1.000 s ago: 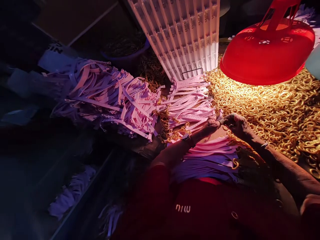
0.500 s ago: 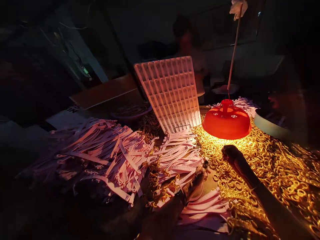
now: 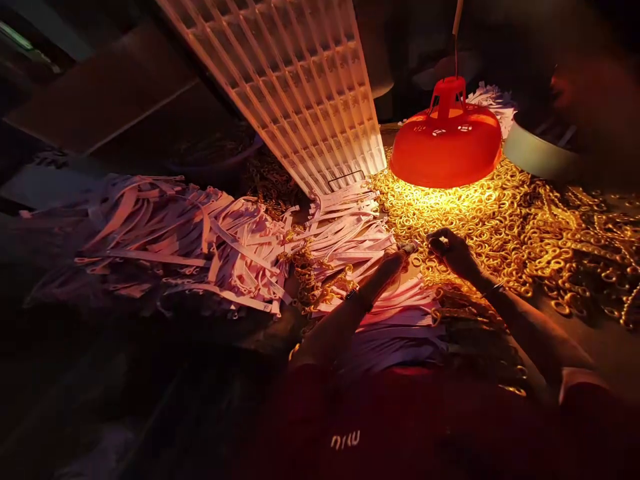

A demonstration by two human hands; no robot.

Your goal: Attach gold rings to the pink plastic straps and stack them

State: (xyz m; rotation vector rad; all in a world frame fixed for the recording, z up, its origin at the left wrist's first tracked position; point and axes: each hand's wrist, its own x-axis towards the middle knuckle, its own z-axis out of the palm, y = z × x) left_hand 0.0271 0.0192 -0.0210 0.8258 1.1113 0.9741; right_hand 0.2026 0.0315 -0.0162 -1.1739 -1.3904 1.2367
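Below the lamp, my right hand (image 3: 453,252) is closed in a pinch at the near edge of a heap of gold-coloured rings (image 3: 530,247). Its fingers are dark, and whatever they hold is too small to make out. Just left of it, my left hand (image 3: 395,261) is closed too, fingertips pointing toward the right hand, with a small gap between them. What it grips is hidden. Under my left wrist lies a stack of pale pink strips (image 3: 400,307). More pink strips (image 3: 345,230) lie in a bundle beyond my left hand.
A red lamp (image 3: 447,150) hangs low over the rings. Behind the strips leans a ribbed, gridded panel (image 3: 300,87). A large pile of strips (image 3: 165,233) spreads to the left. A pale curved rim (image 3: 540,150) and a dim person (image 3: 595,93) are at the right.
The view has tilted down, so lamp and panel sit higher and my dark red shirt shows. My right hand has come closer to my left hand.
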